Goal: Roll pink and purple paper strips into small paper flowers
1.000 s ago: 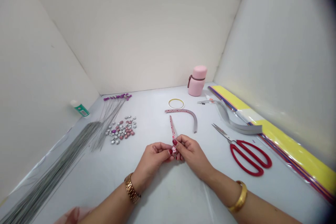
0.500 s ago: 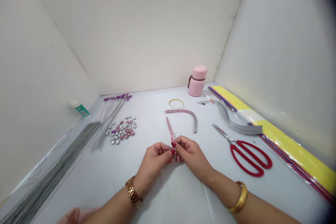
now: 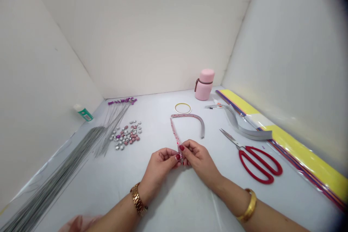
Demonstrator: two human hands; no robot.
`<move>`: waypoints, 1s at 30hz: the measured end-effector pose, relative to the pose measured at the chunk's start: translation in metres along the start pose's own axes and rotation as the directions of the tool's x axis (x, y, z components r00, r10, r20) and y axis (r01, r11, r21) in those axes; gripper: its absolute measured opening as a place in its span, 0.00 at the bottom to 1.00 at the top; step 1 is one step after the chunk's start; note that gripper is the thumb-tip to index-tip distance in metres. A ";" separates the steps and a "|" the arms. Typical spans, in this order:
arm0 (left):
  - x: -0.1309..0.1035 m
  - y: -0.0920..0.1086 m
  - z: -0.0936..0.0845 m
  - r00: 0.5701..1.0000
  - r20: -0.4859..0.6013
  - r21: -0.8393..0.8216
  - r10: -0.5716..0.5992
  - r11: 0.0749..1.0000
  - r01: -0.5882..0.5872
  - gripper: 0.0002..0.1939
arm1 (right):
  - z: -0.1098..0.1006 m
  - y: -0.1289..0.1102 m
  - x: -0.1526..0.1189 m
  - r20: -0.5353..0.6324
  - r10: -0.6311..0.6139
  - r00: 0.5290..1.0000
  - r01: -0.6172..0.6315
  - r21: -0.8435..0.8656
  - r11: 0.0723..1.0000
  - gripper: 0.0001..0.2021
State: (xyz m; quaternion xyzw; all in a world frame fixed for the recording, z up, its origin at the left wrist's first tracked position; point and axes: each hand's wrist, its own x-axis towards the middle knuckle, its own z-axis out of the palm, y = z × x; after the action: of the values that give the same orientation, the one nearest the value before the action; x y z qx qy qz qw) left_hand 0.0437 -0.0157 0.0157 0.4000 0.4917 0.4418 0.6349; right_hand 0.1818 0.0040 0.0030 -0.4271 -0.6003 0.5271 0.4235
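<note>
A thin pink strip with red marks [image 3: 174, 132] is pinched at its near end between both hands. My left hand [image 3: 163, 163] has thumb and fingers closed on it. Just right of that, my right hand [image 3: 197, 156] grips the same strip with thumb and forefinger. The folded end under the fingertips is partly hidden. The strip's far end comes up to one end of a curved, dotted grey-pink strip [image 3: 190, 116] lying on the table. Behind that lies a roll of narrow tape [image 3: 183, 108].
Red-handled scissors [image 3: 251, 156], a grey ribbon [image 3: 244, 130] and yellow sheets [image 3: 285, 141] lie on the right. A pink bottle [image 3: 203, 85] stands at the back. Leftward are small silver and pink pieces [image 3: 126, 136], grey wires [image 3: 65, 170], purple-tipped stems [image 3: 122, 101] and a green-white tube [image 3: 84, 113].
The far end of the held strip has shifted slightly left and away, nearer the curved strip. My right hand's fingertips have moved slightly; both hands keep their grip.
</note>
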 end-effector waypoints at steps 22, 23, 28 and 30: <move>-0.003 -0.009 -0.004 0.950 -0.107 0.142 0.292 0.951 -0.276 0.06 | -0.003 -0.014 -0.002 0.147 -0.184 0.972 0.222 -0.308 0.925 0.09; -0.003 -0.009 -0.004 0.946 -0.112 0.158 0.305 0.945 -0.286 0.06 | -0.003 -0.013 -0.002 0.152 -0.182 0.972 0.221 -0.309 0.925 0.09; -0.005 -0.010 -0.006 0.918 -0.077 0.309 0.390 0.884 -0.350 0.08 | -0.003 -0.013 -0.002 0.161 -0.172 0.972 0.213 -0.296 0.931 0.08; -0.005 -0.010 -0.006 0.898 -0.069 0.386 0.434 0.842 -0.377 0.07 | -0.003 -0.013 -0.002 0.166 -0.164 0.973 0.207 -0.289 0.935 0.08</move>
State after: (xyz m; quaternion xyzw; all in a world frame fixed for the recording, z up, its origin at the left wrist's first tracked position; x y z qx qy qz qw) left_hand 0.0389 -0.0231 0.0070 0.5702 0.5161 0.4972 0.4017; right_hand 0.1842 0.0020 0.0156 -0.3909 -0.7399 0.4145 0.3577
